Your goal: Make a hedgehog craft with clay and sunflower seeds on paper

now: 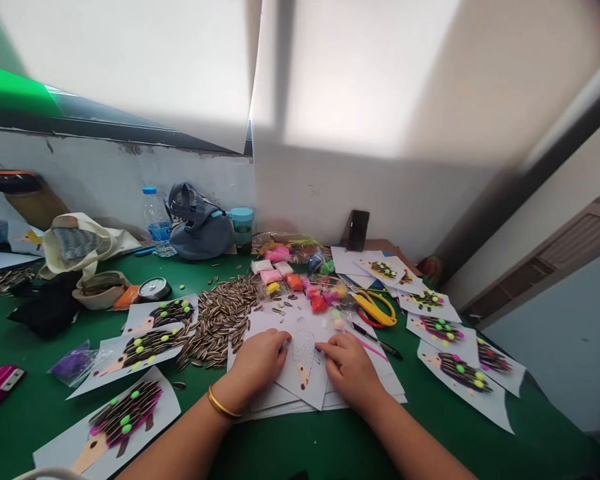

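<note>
Between my hands lies a paper sheet bearing a hedgehog picture, with a pale dotted body and a peach face pointing towards me. My left hand, below a gold bangle, rests on the sheet left of the hedgehog. Its fingers are curled, and a small bluish bit shows at the tips; I cannot make out what it is. From the other side, my right hand reaches its stretched index finger to the body's right edge, the other fingers bent. More paper lies beneath.
Striped sunflower seeds are heaped at left. Behind the sheet lie coloured clay packets, yellow-handled scissors and a black pen. Seed-covered hedgehog cards flank both sides. A blue bag and a phone stand by the wall.
</note>
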`<state>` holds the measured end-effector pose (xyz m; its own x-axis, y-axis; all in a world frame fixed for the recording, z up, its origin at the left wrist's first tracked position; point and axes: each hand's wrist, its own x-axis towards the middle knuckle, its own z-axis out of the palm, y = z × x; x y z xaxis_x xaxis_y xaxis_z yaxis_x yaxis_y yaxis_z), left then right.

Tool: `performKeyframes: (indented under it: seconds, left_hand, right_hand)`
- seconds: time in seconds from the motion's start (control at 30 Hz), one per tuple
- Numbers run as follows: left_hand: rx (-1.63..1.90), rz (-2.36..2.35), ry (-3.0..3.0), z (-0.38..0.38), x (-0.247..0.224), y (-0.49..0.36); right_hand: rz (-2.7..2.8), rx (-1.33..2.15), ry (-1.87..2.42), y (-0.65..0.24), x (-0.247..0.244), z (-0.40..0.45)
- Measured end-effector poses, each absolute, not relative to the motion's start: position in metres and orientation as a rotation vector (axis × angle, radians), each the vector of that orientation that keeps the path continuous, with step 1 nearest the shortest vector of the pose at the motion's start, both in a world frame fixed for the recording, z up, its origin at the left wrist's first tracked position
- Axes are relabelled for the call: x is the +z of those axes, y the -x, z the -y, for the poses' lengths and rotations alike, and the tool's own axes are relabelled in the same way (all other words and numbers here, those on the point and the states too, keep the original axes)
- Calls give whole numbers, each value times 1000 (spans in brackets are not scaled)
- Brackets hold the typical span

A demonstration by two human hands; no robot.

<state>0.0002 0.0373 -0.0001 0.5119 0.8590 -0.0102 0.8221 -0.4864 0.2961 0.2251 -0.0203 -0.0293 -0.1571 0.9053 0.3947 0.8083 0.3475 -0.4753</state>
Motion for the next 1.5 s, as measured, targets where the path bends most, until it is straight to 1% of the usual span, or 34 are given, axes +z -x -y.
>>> performKeyframes:
  seconds: [0.53,1.5]
  left_hand:
    - [197,-1419,-2482,-37,2,-1]
    - [224,-1404,-2483,-37,3,0]
  right_hand:
    - [2034,215,1546,-223,-29,19]
    - [1982,185,1488,-226,-27,20]
